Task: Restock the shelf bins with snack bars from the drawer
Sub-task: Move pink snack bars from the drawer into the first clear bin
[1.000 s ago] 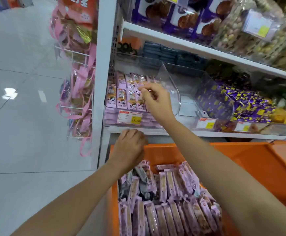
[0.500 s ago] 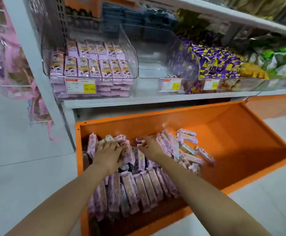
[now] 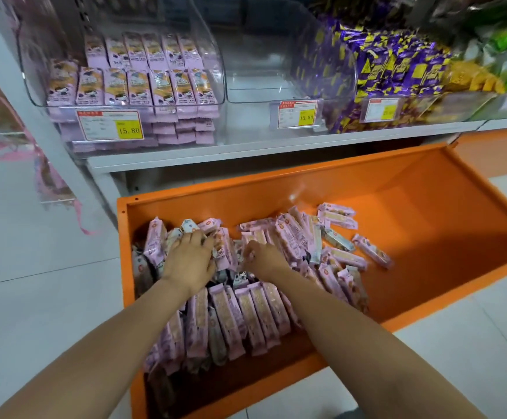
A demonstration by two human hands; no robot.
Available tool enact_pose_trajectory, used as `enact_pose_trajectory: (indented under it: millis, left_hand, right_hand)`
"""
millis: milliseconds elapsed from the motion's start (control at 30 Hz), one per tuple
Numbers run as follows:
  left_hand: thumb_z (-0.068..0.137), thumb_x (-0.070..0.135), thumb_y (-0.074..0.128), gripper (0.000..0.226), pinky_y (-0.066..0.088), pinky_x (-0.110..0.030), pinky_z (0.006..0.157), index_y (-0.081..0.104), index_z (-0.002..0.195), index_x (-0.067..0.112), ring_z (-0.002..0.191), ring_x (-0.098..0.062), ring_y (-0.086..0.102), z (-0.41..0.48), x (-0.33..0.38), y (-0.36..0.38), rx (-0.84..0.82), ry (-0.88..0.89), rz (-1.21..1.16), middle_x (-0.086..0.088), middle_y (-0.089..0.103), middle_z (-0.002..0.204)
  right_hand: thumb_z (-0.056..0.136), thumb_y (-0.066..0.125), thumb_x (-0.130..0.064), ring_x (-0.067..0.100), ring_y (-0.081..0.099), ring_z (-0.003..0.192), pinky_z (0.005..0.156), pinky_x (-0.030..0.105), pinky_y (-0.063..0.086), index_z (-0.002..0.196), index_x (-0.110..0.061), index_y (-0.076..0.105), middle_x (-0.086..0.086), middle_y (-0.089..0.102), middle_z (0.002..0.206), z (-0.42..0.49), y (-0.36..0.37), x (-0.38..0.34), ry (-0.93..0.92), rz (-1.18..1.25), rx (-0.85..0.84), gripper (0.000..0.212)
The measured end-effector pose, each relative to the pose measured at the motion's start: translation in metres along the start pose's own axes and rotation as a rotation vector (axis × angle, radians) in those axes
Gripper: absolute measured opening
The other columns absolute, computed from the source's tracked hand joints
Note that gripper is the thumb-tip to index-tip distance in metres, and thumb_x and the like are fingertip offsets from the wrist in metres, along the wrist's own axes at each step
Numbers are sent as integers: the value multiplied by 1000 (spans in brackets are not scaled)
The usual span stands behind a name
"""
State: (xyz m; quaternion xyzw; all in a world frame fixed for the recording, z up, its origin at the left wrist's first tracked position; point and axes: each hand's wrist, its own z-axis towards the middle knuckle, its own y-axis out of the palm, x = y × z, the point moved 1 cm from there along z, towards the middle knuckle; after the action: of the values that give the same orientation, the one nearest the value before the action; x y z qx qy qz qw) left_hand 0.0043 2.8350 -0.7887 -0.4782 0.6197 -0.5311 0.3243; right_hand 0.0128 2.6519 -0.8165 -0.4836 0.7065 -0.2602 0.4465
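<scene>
Left hand [image 3: 190, 261] grips a clump of snack bars [image 3: 258, 316] in the orange drawer [image 3: 427, 231]. Right hand [image 3: 265, 258] curls into the pile beside it; grasp indeterminate.

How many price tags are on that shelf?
3 tags: left tag on the bar bin, middle tag on the empty bin, right tag by the purple sweets. A blurred fourth may sit at far right.

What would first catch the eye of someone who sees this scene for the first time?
The bright orange drawer stands open under the shelf, its left half heaped with pink snack bars. The left hand and right hand are both down in that heap. Above, the left clear bin shows neat rows of such bars.
</scene>
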Motion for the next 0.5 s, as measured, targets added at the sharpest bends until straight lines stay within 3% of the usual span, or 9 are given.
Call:
enact_pose_trajectory:
  millis: [67, 167, 333, 500]
  left_hand:
    - [97, 33, 43, 51, 30, -37, 109, 37, 144, 17, 130, -27, 38, 2, 3, -2, 40, -4, 21, -9, 41, 139]
    - [97, 33, 46, 49, 30, -38, 107, 40, 142, 15, 129, -29, 38, 8, 12, -5, 79, 5, 19, -11, 42, 137]
    - [99, 30, 43, 49, 34, -38, 103, 35, 147, 25, 128, -28, 37, 37, 49, -1, -9, 172, -89, -8, 43, 137]
    - [104, 35, 35, 52, 41, -38, 97, 22, 154, 30, 132, -31, 36, 67, 102, 11, -207, 269, -94, -10, 31, 150]
  right_hand:
    - [97, 52, -15, 25, 64, 83, 67, 28, 50, 115, -14, 55, 8, 63, 92, -3, -18, 4, -53, 104, 63, 19]
    - [97, 54, -11, 12, 44, 57, 48, 20, 35, 116, -14, 54, 0, 49, 72, -10, -45, 16, -133, 308, 105, 20]
    - [96, 54, -7, 12, 37, 51, 50, 25, 36, 111, -17, 53, 2, 43, 63, -18, -76, 56, -103, 496, 281, 17]
    - [99, 52, -12, 18, 33, 54, 56, 33, 32, 114, -16, 52, 5, 41, 65, -24, -90, 100, -20, 470, 262, 15]
